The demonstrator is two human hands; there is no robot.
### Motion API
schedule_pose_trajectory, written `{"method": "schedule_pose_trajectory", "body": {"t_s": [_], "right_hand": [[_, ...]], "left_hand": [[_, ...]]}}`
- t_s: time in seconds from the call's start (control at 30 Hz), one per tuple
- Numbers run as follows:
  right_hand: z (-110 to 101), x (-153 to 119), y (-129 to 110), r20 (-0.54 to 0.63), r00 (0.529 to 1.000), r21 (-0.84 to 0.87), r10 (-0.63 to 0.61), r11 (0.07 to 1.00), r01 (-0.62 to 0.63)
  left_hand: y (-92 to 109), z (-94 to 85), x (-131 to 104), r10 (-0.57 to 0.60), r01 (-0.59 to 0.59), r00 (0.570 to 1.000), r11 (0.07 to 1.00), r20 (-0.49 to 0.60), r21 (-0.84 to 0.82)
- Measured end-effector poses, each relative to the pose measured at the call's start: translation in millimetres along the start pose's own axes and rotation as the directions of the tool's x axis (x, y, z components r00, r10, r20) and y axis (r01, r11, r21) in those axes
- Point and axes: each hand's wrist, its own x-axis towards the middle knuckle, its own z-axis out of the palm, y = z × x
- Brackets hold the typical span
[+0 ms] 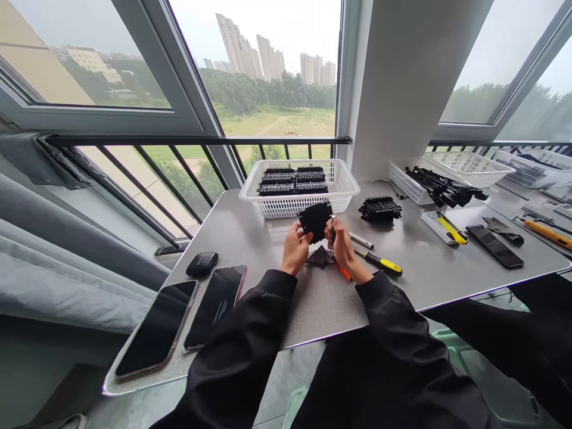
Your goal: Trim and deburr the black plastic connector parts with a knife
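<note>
My left hand [295, 247] is closed on the lower left edge of a flat black plastic part [315, 220], which is held tilted up above the table. At the part's right edge my right hand [341, 243] is curled into a grip around a small dark tool, mostly hidden by the fingers. Below the hands lie a grey cloth [320, 256] and an orange-handled tool [343, 271]. Just right of them are a white marker [361, 241] and a tool with a yellow and black handle [383, 263].
Behind the hands stands a white basket [299, 207] of black parts. More black parts [379, 208] are stacked to its right. Two phones [156, 328] and a black case [202, 264] lie left. Farther right are a yellow cutter [452, 229], another phone [495, 245] and more baskets [409, 182].
</note>
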Motion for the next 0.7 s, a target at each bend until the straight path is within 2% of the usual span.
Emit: {"method": "schedule_pose_trajectory", "body": {"t_s": [0.1,0.17,0.3,0.5,0.7], "right_hand": [[2,2,3,0.031,0.991,-0.064,-0.126,0.990,0.128],[2,3,5,0.085,0.994,-0.080,-0.061,0.994,0.068],[1,5,8,0.103,0.993,0.000,0.054,0.999,-0.054],[-1,5,9,0.092,0.991,0.106,0.102,0.988,-0.112],[-3,6,6,0.111,0.985,0.170,0.130,0.974,-0.148]], "left_hand": [[-1,1.9,0,0.042,-0.042,0.999,0.999,0.016,-0.008],[-1,2.9,-1,0.070,-0.070,0.997,0.998,0.035,-0.003],[2,4.2,-5,0.125,-0.129,0.988,0.991,0.090,0.043],[6,5.9,-11,0.192,-0.209,0.971,0.971,0.145,0.114],[1,4.5,-9,0.185,-0.207,0.972,0.966,0.144,0.154]]}}
